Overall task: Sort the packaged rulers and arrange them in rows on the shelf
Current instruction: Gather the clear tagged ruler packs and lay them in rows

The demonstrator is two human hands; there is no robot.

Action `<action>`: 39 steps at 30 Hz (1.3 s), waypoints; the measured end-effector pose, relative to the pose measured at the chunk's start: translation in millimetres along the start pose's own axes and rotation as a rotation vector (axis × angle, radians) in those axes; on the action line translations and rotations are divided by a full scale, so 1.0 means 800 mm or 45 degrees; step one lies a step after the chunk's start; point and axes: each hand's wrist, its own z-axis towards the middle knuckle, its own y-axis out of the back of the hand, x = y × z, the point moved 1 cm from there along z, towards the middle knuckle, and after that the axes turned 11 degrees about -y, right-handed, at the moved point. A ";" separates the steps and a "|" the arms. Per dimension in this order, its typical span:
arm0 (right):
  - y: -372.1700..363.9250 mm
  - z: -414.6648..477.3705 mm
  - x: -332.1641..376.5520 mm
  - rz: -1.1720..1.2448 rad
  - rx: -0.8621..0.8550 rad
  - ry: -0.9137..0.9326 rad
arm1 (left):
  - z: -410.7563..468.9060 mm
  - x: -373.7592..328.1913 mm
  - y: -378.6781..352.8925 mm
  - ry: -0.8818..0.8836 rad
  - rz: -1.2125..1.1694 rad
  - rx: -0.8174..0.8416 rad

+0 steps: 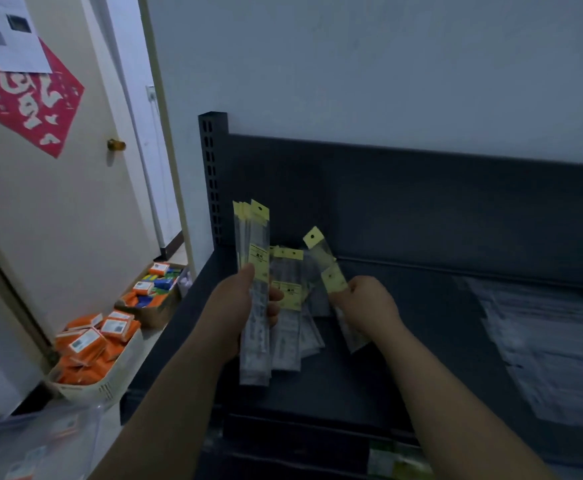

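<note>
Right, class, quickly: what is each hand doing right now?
Left hand: grips an upright bundle of packaged rulers.
Right hand: pinches a tilted packaged ruler.

Shelf (pixel 404 358): loose rulers (pixel 292 327) lying at its left part; bundle of rulers (pixel 255 244) upright in left hand (pixel 234 306), left of these; single ruler (pixel 324 261) in right hand (pixel 366 303), to their right; flat packets (pixel 553 348) at shelf's right end; boxes (pixel 92 344) on floor left of shelf, before door (pixel 58 202).

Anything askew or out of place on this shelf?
Yes. The loose rulers lying on the shelf between the hands overlap at differing angles, not in a row. The pack in the right hand tilts, unlike the upright bundle in the left hand.
</note>
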 end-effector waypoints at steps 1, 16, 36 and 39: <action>0.005 0.001 -0.005 0.052 -0.040 0.009 | 0.001 0.001 -0.001 0.007 0.020 0.009; -0.013 -0.043 0.026 0.795 0.572 0.244 | -0.009 0.006 -0.001 -0.253 0.194 0.062; -0.025 -0.015 0.054 0.270 0.405 0.004 | 0.010 -0.001 0.033 -0.028 0.155 -0.034; -0.012 -0.013 0.045 0.384 0.367 -0.029 | 0.004 -0.004 0.030 -0.018 0.128 0.018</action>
